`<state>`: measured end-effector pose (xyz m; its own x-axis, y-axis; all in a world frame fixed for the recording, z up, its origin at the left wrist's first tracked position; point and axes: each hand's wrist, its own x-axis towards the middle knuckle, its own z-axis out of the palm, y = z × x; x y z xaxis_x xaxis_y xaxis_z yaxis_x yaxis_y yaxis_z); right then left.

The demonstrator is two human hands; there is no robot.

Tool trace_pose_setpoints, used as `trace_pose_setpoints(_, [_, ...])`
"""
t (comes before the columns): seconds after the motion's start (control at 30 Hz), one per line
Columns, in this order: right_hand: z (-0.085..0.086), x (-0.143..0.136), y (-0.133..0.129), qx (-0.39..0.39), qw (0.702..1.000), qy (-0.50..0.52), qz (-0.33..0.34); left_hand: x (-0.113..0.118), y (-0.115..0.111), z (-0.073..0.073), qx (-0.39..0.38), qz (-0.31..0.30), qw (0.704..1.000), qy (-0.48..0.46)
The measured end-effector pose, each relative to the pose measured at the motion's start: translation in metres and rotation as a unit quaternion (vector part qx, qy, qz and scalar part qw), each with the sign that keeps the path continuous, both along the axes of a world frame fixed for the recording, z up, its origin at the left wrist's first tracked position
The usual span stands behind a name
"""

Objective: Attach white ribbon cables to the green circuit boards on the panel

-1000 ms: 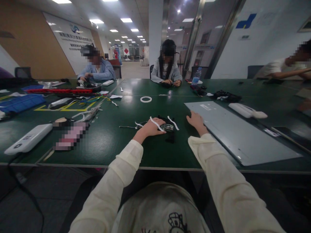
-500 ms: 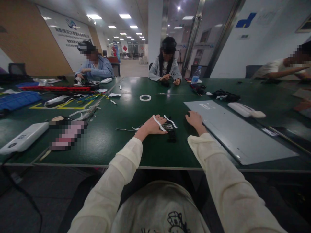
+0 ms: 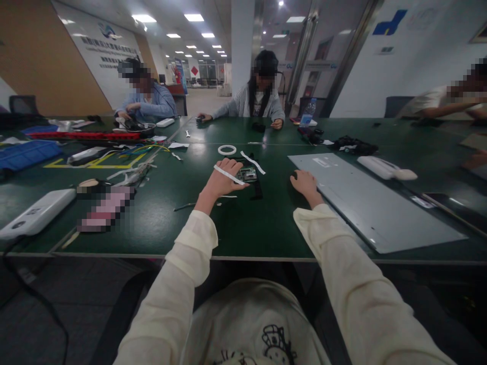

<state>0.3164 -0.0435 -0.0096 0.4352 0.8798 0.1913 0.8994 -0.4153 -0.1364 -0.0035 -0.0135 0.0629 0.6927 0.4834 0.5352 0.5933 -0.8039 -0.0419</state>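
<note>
My left hand [image 3: 223, 180] grips the left side of a green circuit board [image 3: 248, 175] with black parts around it, over the dark green table. One white strip [image 3: 230, 175] lies across the back of this hand. A second white strip [image 3: 254, 163] sits at the far right side of the board. My right hand [image 3: 305, 186] rests on the table at the left edge of a grey metal panel [image 3: 365, 203], its fingers loosely bent and apart, with no held thing visible. A thin cable [image 3: 186, 206] lies near my left wrist.
Beyond the board is a white tape roll [image 3: 227, 150]. To the left lie a white power bank-like device [image 3: 38, 214], a pink blurred item [image 3: 108, 209] and a blue bin [image 3: 30, 154]. A water bottle [image 3: 308, 112] stands at the far side. Several people sit around the table.
My left hand has moved away from me and to the left, taking the circuit board with it. My right hand has hardly moved. The person opposite has stretched an arm out sideways.
</note>
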Motion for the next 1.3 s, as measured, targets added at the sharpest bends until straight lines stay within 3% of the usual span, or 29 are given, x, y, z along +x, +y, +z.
trace_pose_setpoints(0.33, [-0.003, 0.001, 0.003, -0.001, 1.000, -0.002, -0.004, -0.029, 0.014, 0.005, 0.054, 0.111, 0.988, -0.088])
trace_pose_setpoints(0.67, [-0.003, 0.001, 0.003, 0.000, 1.000, -0.004, 0.000, -0.054, 0.024, 0.010, 0.083, 0.233, 0.938, -0.244])
trace_pose_setpoints(1.1, [0.003, -0.007, 0.003, 0.058, 0.997, 0.043, -0.004, -0.041, 0.018, 0.007, 0.102, 0.221, 0.941, -0.237])
trace_pose_setpoints(1.3, [0.015, -0.033, 0.002, 0.095, 0.988, 0.121, 0.022, -0.037, 0.017, 0.006, 0.110, 0.214, 0.946, -0.219])
